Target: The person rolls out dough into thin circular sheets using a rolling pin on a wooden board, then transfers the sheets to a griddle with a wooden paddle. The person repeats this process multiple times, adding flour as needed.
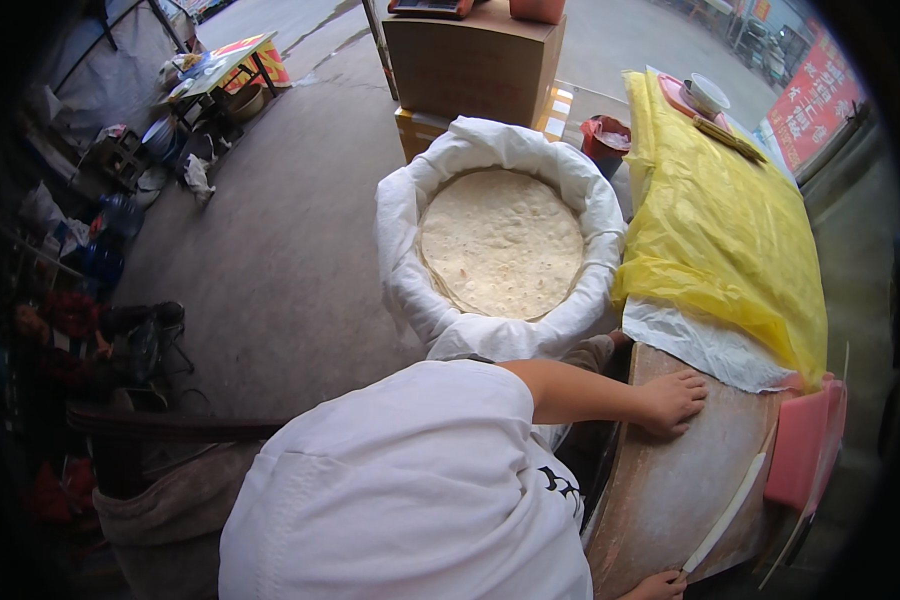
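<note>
My left hand rests palm down near the upper end of the wooden board, with nothing visible in it. At the bottom edge, partly cut off, my right hand grips the lower end of a long thin stick. That stick lies slantwise over the board, whitish along its middle and tapered at its upper end. Beyond my left arm, a stack of round flatbreads sits in a round container lined with white cloth. A yellow plastic sheet covers something beside it, above the board.
A pink plastic container stands against the board's right edge. Cardboard boxes and a red bin are behind the flatbreads. A white bowl sits beyond the yellow sheet. Upper left, a table stands by clutter.
</note>
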Demonstrator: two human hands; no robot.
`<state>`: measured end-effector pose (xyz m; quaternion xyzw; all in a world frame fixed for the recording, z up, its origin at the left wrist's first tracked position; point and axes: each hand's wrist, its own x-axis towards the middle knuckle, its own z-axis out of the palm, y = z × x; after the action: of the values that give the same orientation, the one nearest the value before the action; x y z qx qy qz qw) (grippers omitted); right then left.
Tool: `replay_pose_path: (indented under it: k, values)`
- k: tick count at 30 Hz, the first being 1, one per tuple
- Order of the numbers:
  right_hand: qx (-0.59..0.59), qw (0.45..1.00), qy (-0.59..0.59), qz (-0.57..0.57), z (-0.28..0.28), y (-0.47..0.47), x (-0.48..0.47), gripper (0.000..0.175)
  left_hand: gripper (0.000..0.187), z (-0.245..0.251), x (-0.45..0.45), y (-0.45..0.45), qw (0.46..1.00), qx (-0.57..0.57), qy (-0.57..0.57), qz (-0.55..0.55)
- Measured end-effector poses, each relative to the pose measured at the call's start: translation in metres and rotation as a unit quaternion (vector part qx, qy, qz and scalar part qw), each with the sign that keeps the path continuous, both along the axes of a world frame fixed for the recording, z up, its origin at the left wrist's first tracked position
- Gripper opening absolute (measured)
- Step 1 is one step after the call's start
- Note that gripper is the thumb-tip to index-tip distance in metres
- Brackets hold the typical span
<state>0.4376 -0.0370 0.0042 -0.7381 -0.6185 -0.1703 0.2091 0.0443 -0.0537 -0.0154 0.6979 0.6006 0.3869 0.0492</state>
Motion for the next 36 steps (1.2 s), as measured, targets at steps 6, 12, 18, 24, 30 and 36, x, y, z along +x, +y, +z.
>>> replay_pose_path:
  k: [6, 12, 18, 24, 30, 36]
  values:
    - [-0.002, 1.0, 0.003, 0.001, 0.001, -0.001, -0.001, 0.038, 0.046, 0.004, -0.001, -0.002, 1.0, -0.004, -0.002, -0.004]
    - [-0.002, 1.0, 0.002, 0.004, 0.003, -0.003, -0.002, 0.038, 0.039, -0.014, 0.004, 0.008, 0.992, 0.115, 0.032, 0.045]
    - [-0.017, 1.0, 0.0, 0.0, 0.005, -0.004, -0.003, 0.038, 0.04, -0.014, 0.004, 0.008, 0.992, 0.112, 0.03, 0.049]
    - [-0.008, 1.0, -0.005, -0.002, 0.001, -0.006, -0.001, 0.036, 0.05, 0.009, -0.002, -0.002, 1.0, -0.024, 0.006, -0.015]
    - [0.007, 1.0, 0.005, 0.011, -0.004, 0.003, -0.002, 0.034, 0.048, 0.008, -0.005, -0.008, 1.0, -0.015, -0.002, 0.003]
    - [0.015, 1.0, 0.017, -0.001, 0.001, -0.006, 0.003, 0.033, 0.049, 0.01, 0.0, -0.003, 1.0, -0.007, 0.01, -0.014]
